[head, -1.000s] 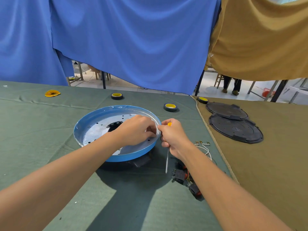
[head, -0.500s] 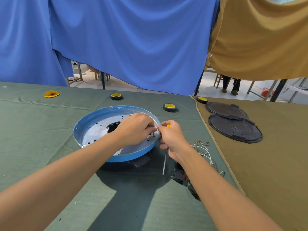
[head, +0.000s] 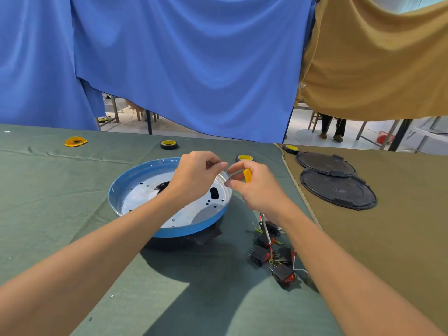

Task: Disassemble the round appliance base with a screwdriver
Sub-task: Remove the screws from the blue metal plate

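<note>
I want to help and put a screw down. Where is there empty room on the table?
Left of the blue round base, the green cloth lies bare up to the yellow scrap. The near green cloth in front of the base is bare too. It is crowded right of the base, where black switches and wires lie beside the right hand.

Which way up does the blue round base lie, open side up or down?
Open side up: blue round base shows its silver inner floor with holes, rim raised around it.

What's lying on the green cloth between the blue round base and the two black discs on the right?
In the head view, a cluster of small black switches with wires lies there, partly under the right hand.
</note>
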Action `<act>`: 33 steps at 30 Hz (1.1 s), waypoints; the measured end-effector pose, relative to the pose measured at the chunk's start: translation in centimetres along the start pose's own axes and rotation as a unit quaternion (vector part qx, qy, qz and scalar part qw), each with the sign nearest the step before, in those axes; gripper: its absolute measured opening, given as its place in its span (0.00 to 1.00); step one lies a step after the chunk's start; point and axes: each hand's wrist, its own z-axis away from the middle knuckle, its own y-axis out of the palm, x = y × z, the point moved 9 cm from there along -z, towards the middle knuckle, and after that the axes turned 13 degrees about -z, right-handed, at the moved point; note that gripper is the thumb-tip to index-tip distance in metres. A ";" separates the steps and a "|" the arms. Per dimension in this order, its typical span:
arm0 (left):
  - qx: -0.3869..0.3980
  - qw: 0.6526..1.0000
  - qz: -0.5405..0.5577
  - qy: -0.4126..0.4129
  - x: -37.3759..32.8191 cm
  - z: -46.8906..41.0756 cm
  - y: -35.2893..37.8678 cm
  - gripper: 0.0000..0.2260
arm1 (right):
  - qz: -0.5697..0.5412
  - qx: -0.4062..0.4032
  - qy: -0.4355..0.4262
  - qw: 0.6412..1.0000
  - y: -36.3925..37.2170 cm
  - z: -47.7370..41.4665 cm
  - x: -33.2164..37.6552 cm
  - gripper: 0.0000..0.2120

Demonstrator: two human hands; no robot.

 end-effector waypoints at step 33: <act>0.248 0.901 -0.342 0.102 1.2 7.5 1.6 0.34 | 0.292 0.038 0.112 0.949 0.2 1.5 -3.1 0.10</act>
